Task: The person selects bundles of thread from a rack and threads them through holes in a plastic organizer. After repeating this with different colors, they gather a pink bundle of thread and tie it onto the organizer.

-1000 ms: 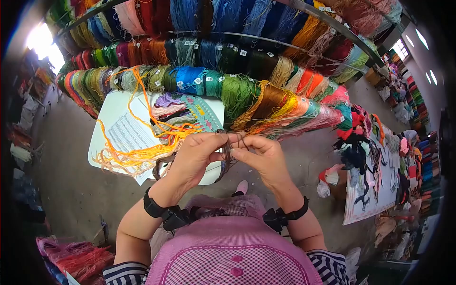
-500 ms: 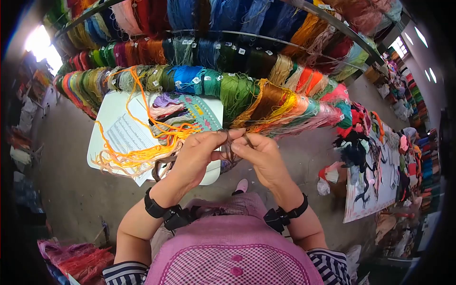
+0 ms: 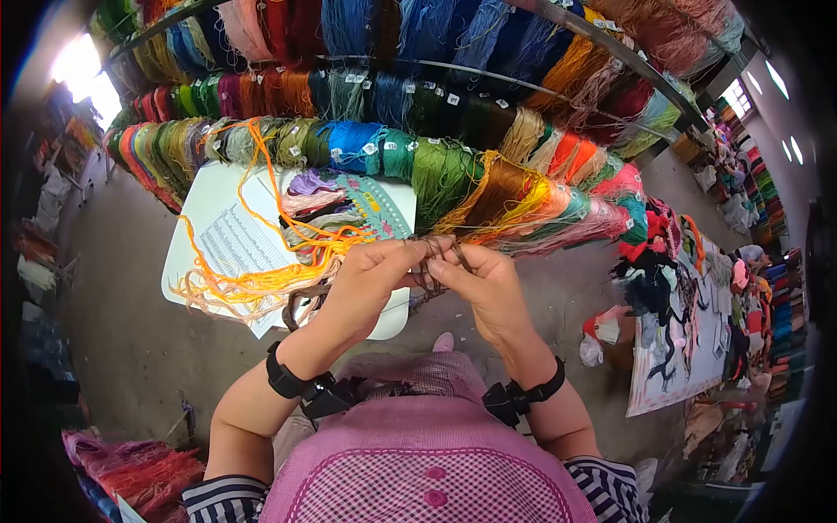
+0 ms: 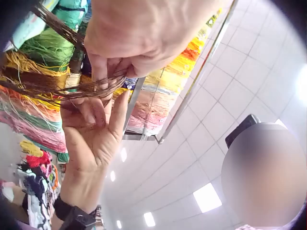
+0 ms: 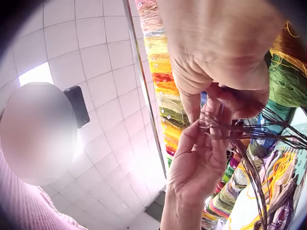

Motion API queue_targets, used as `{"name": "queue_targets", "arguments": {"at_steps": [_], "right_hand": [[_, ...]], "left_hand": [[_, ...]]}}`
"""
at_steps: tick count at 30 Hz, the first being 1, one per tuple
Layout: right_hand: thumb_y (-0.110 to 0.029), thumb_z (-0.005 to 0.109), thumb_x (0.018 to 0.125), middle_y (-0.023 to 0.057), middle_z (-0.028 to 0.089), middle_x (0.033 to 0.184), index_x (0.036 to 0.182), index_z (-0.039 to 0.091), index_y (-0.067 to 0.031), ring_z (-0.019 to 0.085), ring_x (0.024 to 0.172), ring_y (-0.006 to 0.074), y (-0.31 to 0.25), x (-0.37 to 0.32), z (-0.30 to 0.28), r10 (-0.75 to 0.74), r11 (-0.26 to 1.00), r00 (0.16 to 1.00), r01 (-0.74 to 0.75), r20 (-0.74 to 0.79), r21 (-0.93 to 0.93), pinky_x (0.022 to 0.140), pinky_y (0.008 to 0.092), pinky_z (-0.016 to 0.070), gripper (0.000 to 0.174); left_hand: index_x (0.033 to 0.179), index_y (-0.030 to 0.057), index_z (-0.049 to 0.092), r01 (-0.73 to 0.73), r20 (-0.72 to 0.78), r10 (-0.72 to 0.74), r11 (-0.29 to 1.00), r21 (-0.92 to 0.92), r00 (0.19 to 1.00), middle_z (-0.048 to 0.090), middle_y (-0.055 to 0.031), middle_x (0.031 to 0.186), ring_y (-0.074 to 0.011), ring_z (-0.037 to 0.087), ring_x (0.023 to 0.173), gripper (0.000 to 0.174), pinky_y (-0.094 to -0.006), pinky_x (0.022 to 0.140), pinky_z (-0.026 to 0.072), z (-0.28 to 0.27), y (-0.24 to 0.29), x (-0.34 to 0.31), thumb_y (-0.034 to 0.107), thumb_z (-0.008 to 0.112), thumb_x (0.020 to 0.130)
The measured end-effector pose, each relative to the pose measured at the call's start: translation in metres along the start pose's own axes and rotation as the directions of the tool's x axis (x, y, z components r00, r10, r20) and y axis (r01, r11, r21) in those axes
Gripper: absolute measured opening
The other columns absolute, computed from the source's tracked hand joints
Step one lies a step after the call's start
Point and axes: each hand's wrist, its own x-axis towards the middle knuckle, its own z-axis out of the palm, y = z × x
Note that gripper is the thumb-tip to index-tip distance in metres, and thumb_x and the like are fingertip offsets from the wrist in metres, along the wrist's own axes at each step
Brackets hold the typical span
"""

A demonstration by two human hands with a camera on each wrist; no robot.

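Thread (image 4: 88, 90) is dark brown, loose yarn (image 3: 228, 283) is loud yellow-orange, bench (image 3: 209, 187) plain white. Apron (image 3: 418, 427) is pink with a checked panel (image 3: 366, 492) and darker pink buttons (image 3: 434, 473), sleeves (image 3: 225, 499) navy-and-white striped, wrist straps (image 3: 283, 379) black. Hanging skeins (image 3: 445, 179) run green, blue, brown, coral.

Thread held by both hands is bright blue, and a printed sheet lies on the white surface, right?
Not the color: the left wrist view shows dark brown thread. The left hand and right hand do hold it, and the printed sheet lies on the white surface.
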Motion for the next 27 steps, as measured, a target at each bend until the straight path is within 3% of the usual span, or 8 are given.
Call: {"name": "queue_targets", "arguments": {"at_steps": [6,9,11,14,16,21,27], "right_hand": [[-0.011,0.064,0.09,-0.0002,0.064,0.085,0.091,0.066,0.0003,0.053,0.077,0.0031,-0.005,-0.002,0.006,-0.018,0.998,1.0,0.018,-0.01,-0.066,0.068,0.0196,0.0406,0.011],[-0.015,0.059,0.094,0.002,0.064,0.087,0.093,0.065,0.0,0.054,0.08,0.0053,-0.007,0.002,0.008,-0.124,0.99,0.99,0.128,-0.065,0.062,0.073,0.0216,0.0408,0.016],[-0.018,0.054,0.097,0.0045,0.065,0.09,0.096,0.064,-0.0001,0.056,0.086,0.0077,0.003,0.003,-0.008,-0.022,0.996,1.0,0.021,0.008,0.083,0.08,0.0224,0.0411,0.02],[-0.015,0.061,0.093,0.0048,0.066,0.092,0.098,0.065,0.0002,0.06,0.088,0.0084,-0.005,0.0,0.005,0.034,0.998,0.999,-0.035,0.025,0.052,0.081,0.0223,0.0441,0.017],[-0.011,0.067,0.088,0.0047,0.067,0.092,0.1,0.066,0.001,0.062,0.084,0.0087,-0.005,-0.001,0.008,0.035,0.998,0.998,-0.038,0.057,0.051,0.077,0.0225,0.0465,0.017],[-0.008,0.067,0.087,0.0048,0.068,0.092,0.101,0.065,0.0018,0.063,0.083,0.0085,-0.002,-0.003,0.003,0.054,0.997,0.997,-0.056,0.052,0.045,0.076,0.0215,0.0466,0.017],[-0.004,0.068,0.085,0.0033,0.066,0.091,0.104,0.064,0.0033,0.062,0.082,0.0075,-0.005,-0.009,-0.005,0.018,0.996,0.999,-0.015,-0.036,0.087,0.074,0.0197,0.0462,0.021]], "left_hand": [[0.108,-0.0066,0.065,0.036,0.013,-0.035,0.997,-0.069,0.999,0.067,-0.0126,0.109,-0.0166,0.065,0.095,0.032,-0.0307,0.088,0.0512,-0.003,0.004,0.001,0.02,0.05,0.097],[0.111,-0.0082,0.061,0.077,0.006,-0.077,0.97,-0.233,0.997,0.065,-0.0154,0.114,-0.0203,0.064,0.099,0.034,-0.034,0.091,0.0511,-0.005,0.006,0.001,0.02,0.049,0.098],[0.109,-0.0009,0.061,0.098,0.019,-0.097,0.944,-0.316,0.995,0.064,-0.0141,0.118,-0.0178,0.061,0.106,0.031,-0.0337,0.092,0.0488,-0.006,0.006,0.0,0.023,0.046,0.098],[0.104,0.0012,0.062,0.13,0.039,-0.124,0.917,-0.376,0.991,0.062,-0.0145,0.122,-0.0179,0.061,0.105,0.031,-0.0349,0.093,0.0475,-0.002,0.004,0.001,0.024,0.043,0.098],[0.101,0.002,0.062,0.146,0.062,-0.133,0.928,-0.343,0.989,0.061,-0.0151,0.124,-0.0179,0.061,0.105,0.03,-0.0354,0.094,0.0468,-0.002,0.001,0.003,0.025,0.043,0.098],[0.098,0.0013,0.062,0.145,0.091,-0.122,0.936,-0.321,0.988,0.059,-0.0172,0.126,-0.0188,0.061,0.105,0.027,-0.0368,0.095,0.0466,-0.003,-0.004,0.004,0.021,0.044,0.095],[0.096,-0.0022,0.062,0.105,0.011,-0.104,0.984,-0.142,0.994,0.061,-0.0186,0.123,-0.0206,0.063,0.1,0.025,-0.0348,0.086,0.0519,0.006,0.0,0.007,0.019,0.049,0.094]]}}
